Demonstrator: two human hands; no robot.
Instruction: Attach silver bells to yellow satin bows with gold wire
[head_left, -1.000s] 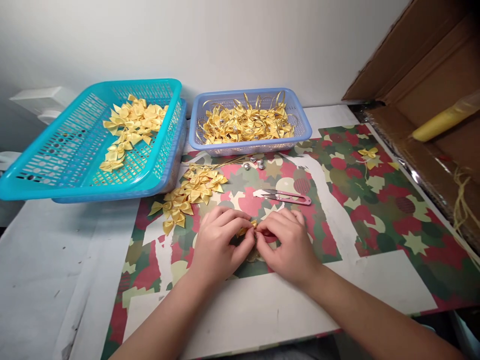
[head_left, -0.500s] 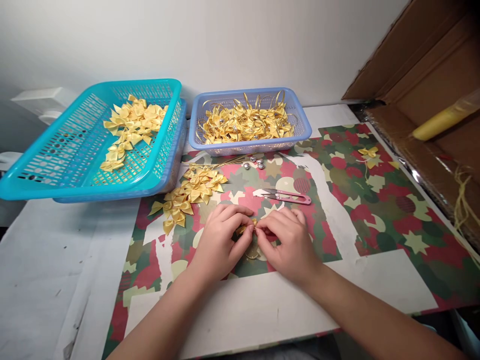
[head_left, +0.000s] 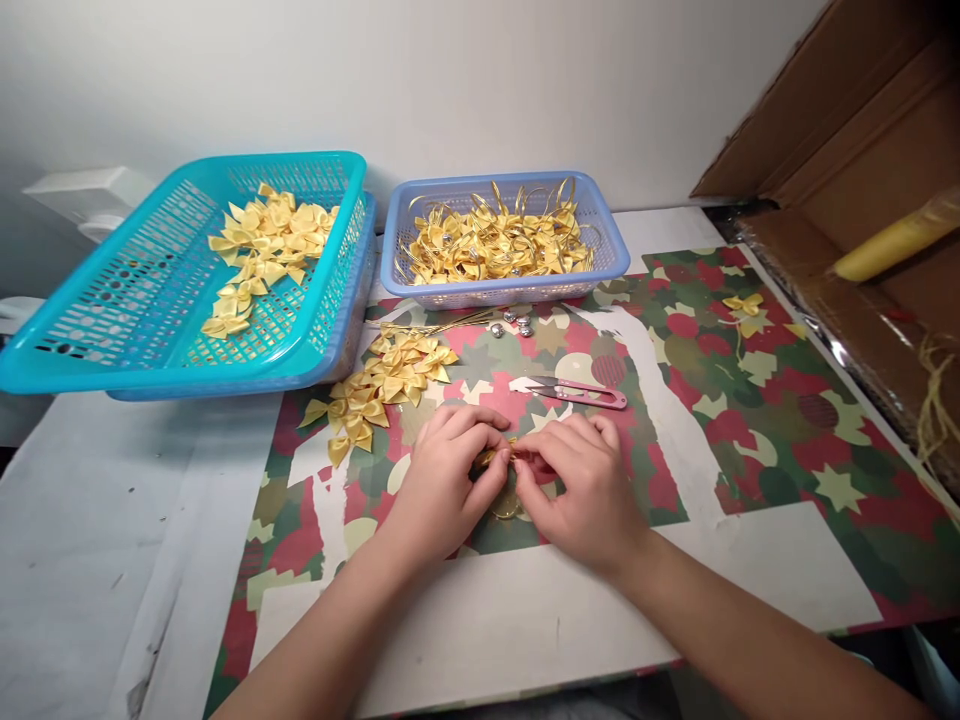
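Note:
My left hand (head_left: 456,470) and my right hand (head_left: 577,485) meet over the patterned sheet, fingertips pinched close together. Between them is a small yellow bow, mostly hidden by the fingers, with a thin gold cord loop (head_left: 507,505) hanging below toward me. Both hands appear closed on this bow and cord; which fingers grip which part I cannot tell. Just beyond my right hand lies a pair of pink-handled thread snips (head_left: 589,396). A pile of yellow ribbon bows (head_left: 394,375) lies beyond and left of my left hand.
A turquoise basket (head_left: 169,385) with loose bows stands at the left, stacked on a blue one. A periwinkle basket (head_left: 502,292) holds bows with gold loops. Several silver bells (head_left: 524,327) and gold cords (head_left: 442,325) lie before it. A cardboard box (head_left: 825,150) stands at right.
The hands stay together at the same spot, with only slight finger movement around the bow and cord. The whole view has shifted a little.

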